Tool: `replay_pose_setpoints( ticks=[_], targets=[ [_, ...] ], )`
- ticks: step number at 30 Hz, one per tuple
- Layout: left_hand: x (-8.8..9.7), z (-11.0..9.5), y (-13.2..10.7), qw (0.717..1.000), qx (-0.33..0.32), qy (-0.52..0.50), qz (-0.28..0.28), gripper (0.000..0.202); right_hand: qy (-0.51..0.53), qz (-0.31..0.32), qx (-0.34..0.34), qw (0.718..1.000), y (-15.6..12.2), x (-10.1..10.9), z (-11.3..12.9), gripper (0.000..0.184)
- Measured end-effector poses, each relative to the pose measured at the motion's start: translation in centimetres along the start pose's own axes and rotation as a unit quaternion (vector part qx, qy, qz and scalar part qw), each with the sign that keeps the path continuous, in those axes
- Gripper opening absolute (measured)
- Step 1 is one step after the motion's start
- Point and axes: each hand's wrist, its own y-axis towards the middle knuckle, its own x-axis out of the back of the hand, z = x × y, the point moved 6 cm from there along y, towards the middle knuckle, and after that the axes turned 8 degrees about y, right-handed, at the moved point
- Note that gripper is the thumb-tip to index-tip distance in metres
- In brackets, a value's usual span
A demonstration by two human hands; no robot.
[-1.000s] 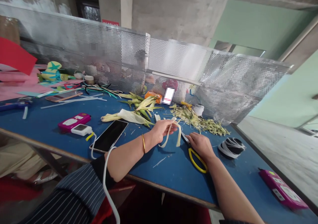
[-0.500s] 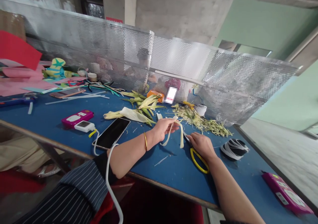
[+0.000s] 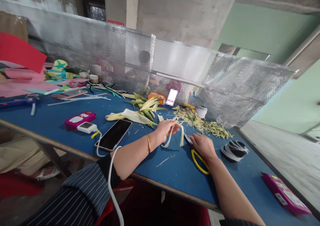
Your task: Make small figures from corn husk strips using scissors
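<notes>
My left hand (image 3: pixel 164 130) is closed on a pale corn-husk strip (image 3: pixel 180 135) whose two ends hang down to the blue table (image 3: pixel 45 119). A gold bangle sits on that wrist. My right hand (image 3: pixel 203 146) lies on the yellow-handled scissors (image 3: pixel 197 159), fingers curled over them; the blades poke out toward the strip. Whole husks and green leaves (image 3: pixel 141 109) are piled just beyond my left hand. A heap of shredded husk (image 3: pixel 205 124) lies beyond my right hand.
A black phone (image 3: pixel 113 135) with a white cable lies left of my arm, next to a pink device (image 3: pixel 79 120). A roll of black and white tape (image 3: pixel 235 150) is right of the scissors. A perforated metal screen (image 3: pixel 175 72) backs the table. Coloured paper lies far left.
Both hands hold nearly the same pose; only the camera has shifted slightly, and the strip ends swing a little.
</notes>
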Motion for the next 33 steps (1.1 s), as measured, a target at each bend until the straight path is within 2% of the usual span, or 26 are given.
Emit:
replay_pose_setpoints(
  ticks=[11,19,26,33],
  targets=[
    [0.7,-0.2,0.5,1.000,-0.001,-0.008,0.002,0.016,-0.017,-0.007,0.018,1.000,0.0,0.0,-0.1,0.049],
    [0.4,-0.1,0.0,1.000,0.004,-0.001,0.011,0.025,-0.015,-0.011,0.017,1.000,-0.2,0.1,-0.3,0.048],
    [0.3,-0.3,-0.4,1.000,0.002,0.010,-0.005,0.010,-0.020,-0.021,0.031,0.999,0.1,0.4,0.0,0.048],
    [0.4,-0.3,0.0,1.000,0.000,0.008,-0.013,0.011,-0.016,-0.016,0.028,0.999,0.0,0.5,-0.4,0.049]
  ],
)
